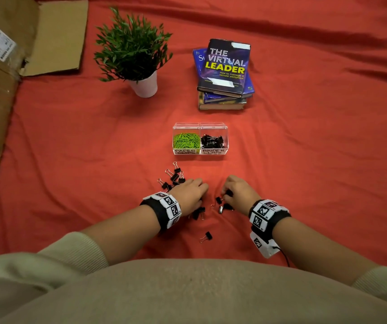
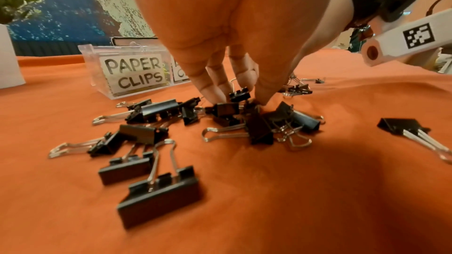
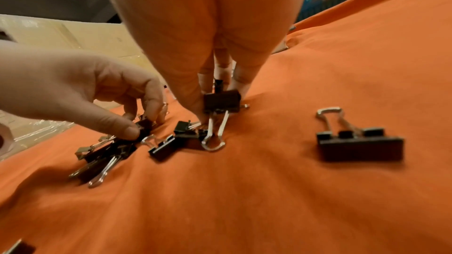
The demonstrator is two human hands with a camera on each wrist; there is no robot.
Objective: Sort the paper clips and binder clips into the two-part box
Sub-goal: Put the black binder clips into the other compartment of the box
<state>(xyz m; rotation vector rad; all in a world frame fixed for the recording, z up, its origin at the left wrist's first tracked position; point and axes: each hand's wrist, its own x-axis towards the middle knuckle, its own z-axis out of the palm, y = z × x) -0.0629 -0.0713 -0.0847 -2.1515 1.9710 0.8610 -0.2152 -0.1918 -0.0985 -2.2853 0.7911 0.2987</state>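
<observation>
A clear two-part box (image 1: 200,152) stands on the red cloth, with green paper clips (image 1: 186,140) in its left part and black binder clips (image 1: 212,141) in its right part. Several loose binder clips (image 1: 174,177) lie in front of it, and one (image 1: 208,236) lies nearer to me. My left hand (image 1: 193,192) reaches down into the pile (image 2: 259,130), its thumb and fingers (image 3: 140,125) pinching binder clips. My right hand (image 1: 228,194) is just to the right and pinches a black binder clip (image 3: 227,101) by its body, wire handles hanging down.
A potted plant (image 1: 136,54) and a stack of books (image 1: 225,73) stand behind the box. A large cardboard box (image 1: 0,90) runs along the left edge. One more binder clip (image 3: 359,146) lies to the right of my right hand.
</observation>
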